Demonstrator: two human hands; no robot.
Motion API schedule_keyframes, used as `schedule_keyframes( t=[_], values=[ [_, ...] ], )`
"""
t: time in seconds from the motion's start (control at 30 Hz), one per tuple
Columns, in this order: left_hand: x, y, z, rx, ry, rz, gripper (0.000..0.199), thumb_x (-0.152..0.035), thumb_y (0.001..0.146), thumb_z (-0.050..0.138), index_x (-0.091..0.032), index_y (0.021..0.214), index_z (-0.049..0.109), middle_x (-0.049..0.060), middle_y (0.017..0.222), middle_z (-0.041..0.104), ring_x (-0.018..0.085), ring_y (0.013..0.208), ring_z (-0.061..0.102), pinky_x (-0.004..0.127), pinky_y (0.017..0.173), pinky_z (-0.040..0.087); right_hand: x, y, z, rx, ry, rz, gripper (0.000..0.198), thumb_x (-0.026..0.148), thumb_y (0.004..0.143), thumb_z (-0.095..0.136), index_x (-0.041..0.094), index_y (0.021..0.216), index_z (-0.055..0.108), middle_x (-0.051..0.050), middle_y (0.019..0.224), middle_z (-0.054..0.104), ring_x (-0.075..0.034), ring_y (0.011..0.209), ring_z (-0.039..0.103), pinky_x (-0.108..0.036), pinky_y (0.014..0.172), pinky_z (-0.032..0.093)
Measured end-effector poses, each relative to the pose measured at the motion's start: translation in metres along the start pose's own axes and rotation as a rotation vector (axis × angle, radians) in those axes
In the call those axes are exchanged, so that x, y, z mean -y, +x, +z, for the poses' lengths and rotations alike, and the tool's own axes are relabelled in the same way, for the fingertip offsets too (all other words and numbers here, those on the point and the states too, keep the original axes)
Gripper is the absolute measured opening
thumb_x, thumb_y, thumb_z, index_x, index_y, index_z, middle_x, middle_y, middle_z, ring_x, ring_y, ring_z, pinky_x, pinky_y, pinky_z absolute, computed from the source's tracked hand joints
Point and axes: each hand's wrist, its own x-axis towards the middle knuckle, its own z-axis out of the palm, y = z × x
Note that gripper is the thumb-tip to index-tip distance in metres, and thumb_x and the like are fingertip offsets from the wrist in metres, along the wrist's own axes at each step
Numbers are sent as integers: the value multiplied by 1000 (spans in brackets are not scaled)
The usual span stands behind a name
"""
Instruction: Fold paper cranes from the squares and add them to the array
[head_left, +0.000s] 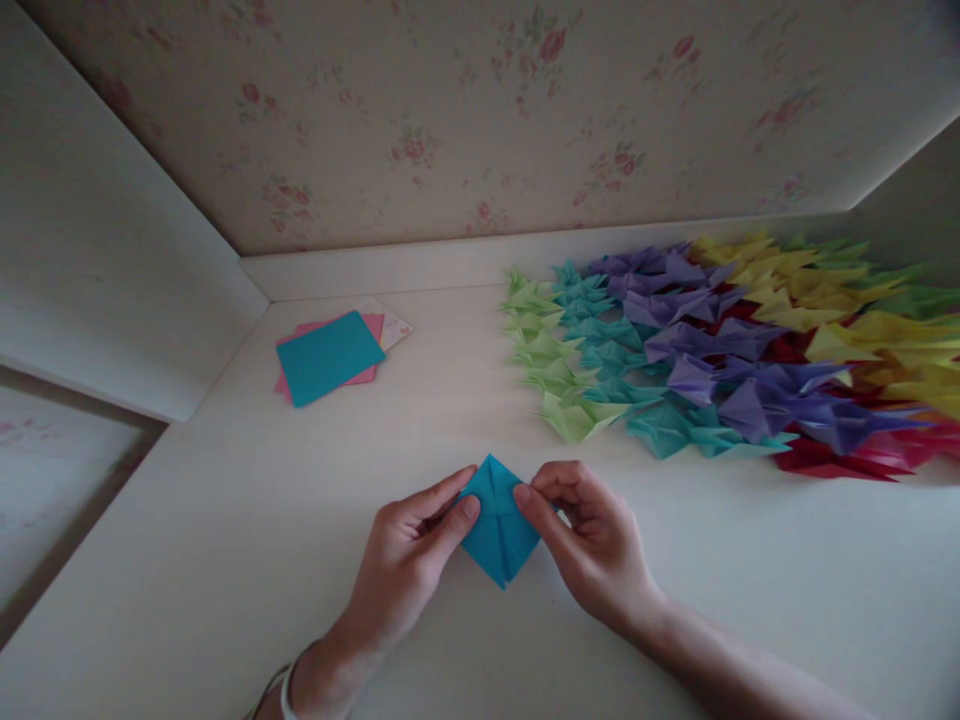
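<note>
A blue sheet of origami paper (498, 530), folded into a diamond with a crease or slit down its middle, is held between my two hands near the front of the table. My left hand (416, 550) pinches its left corner, thumb on top and fingers behind. At the right corner, my right hand (592, 540) grips the paper between thumb and curled fingers. One point of the diamond faces the wall and the opposite point faces me. The fingertips behind the paper are partly hidden.
Back left on the white table (247, 560) lies a stack of blue paper (330, 358) over pink sheets. Rows of folded paper cranes (675, 340) in green, teal, purple, yellow and red cover the back right. A floral wall (450, 130) and a white panel (112, 220) bound the table.
</note>
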Motion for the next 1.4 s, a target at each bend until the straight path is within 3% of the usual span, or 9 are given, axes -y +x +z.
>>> schedule_keyframes(
  t=[0.1,0.23,0.4,0.6,0.7,0.93,1.03,1.23,1.4],
  values=[
    [-1,-1,-1,1,51,-3,38,-39,87,70,-23,121,72,5,114,77,24,105,69,31,91,56,0,-1,-1,19,-16,37,12,31,92,64,21,87,60,-1,70,64,-14,61,59,-21,47,43],
    [-1,-1,-2,65,95,-31,43,-43,89,65,-20,126,67,4,89,76,18,76,65,24,64,54,-1,-1,-2,67,-18,72,13,33,92,64,21,90,62,-2,73,67,-15,62,61,-21,47,43],
    [-5,2,-1,213,44,-45,27,-42,90,64,-16,84,67,-1,69,58,12,62,49,21,55,41,-1,-1,-1,172,2,111,15,33,90,66,20,95,60,-2,72,69,-15,64,64,-23,54,47],
    [-5,-1,1,176,59,-66,33,-45,92,59,-18,73,55,-5,63,45,11,58,40,21,51,34,1,0,0,215,32,153,17,35,90,65,20,94,58,1,65,66,-13,57,58,-22,49,40],
    [-4,-1,3,115,183,-34,38,-45,95,53,-20,67,46,-7,58,34,10,54,33,22,47,27,1,0,0,232,31,159,17,35,90,64,20,96,57,1,66,65,-13,58,58,-22,50,40],
    [-3,-3,4,53,487,121,36,-40,98,47,-22,68,44,-7,54,39,11,49,40,25,50,26,1,1,0,406,21,197,28,32,88,67,20,110,55,8,61,49,-9,52,42,-20,48,32],
    [-3,-5,6,77,498,162,33,-37,98,48,-21,69,48,-7,54,41,11,49,43,24,50,28,1,0,1,488,12,244,36,29,87,68,21,118,53,9,60,46,-8,51,36,-19,46,28],
    [-4,-5,5,92,445,142,34,-37,99,47,-21,69,45,-7,55,38,11,51,39,24,50,28,4,3,-1,513,103,314,35,32,88,67,20,117,52,11,56,40,-8,48,30,-19,43,21],
    [-4,-2,2,48,306,65,38,-44,99,46,-22,68,41,-7,58,34,11,55,34,24,50,27,9,10,-4,506,317,386,39,47,89,64,19,112,50,12,53,40,-8,48,36,-20,47,32]
  ],
)
